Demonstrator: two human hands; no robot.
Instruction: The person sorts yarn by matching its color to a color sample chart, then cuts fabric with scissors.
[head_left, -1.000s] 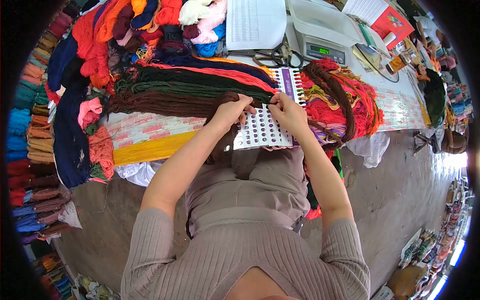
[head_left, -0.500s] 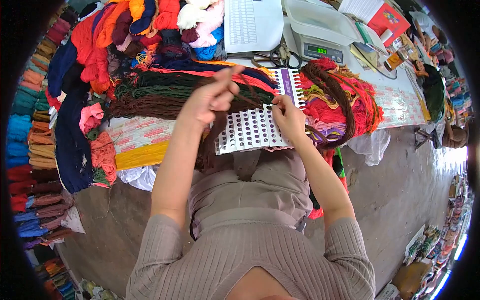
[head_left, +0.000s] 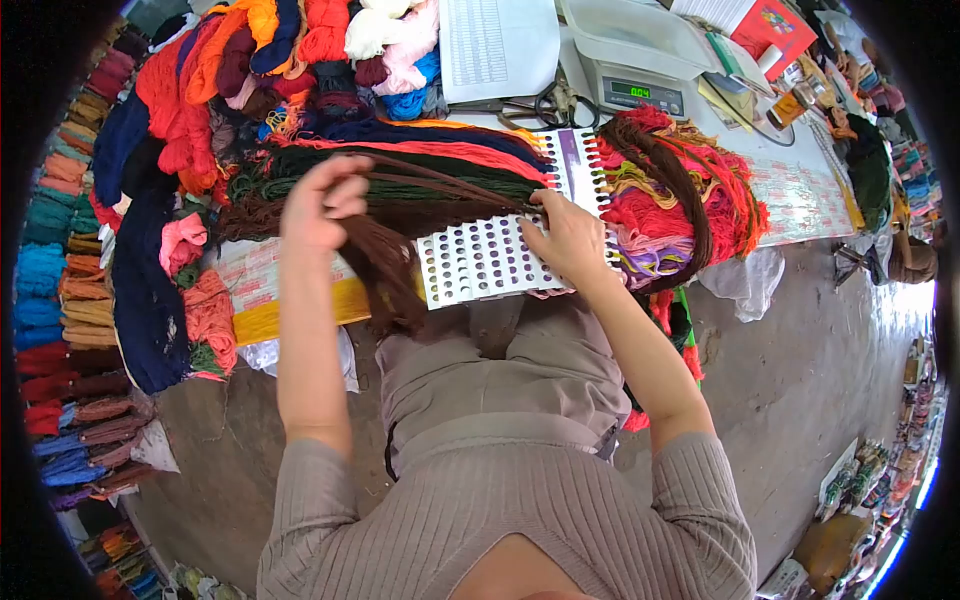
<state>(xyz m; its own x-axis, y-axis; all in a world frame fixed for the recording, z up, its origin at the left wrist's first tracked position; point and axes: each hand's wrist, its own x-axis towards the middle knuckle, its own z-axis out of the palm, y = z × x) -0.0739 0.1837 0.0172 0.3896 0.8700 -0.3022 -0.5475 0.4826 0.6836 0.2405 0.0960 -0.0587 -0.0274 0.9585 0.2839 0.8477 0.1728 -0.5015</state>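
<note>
A white punched card (head_left: pixel 466 262) with rows of round holes lies across the near edge of the table. Several bundles of yarn hang from its far part, among them dark green yarn (head_left: pixel 400 172) and coral red yarn (head_left: pixel 430 146). My left hand (head_left: pixel 325 205) is raised to the left, its fingers closed on strands of brown yarn (head_left: pixel 440 184) pulled taut toward the card. My right hand (head_left: pixel 568 238) grips the card's right side, fingertips where the brown strands meet it. A loose brown skein (head_left: pixel 385 270) droops beside the card's left edge.
A multicoloured yarn heap (head_left: pixel 665 195) lies to the right. Scissors (head_left: pixel 566 105), a digital scale (head_left: pixel 640 95) with a clear tray, and a printed sheet (head_left: pixel 498 50) sit at the back. Skeins (head_left: pixel 185 100) pile up on the left.
My left hand has moved left and slightly down, drawing the brown strands out longer. My right hand has shifted slightly, its thumb now lower on the card.
</note>
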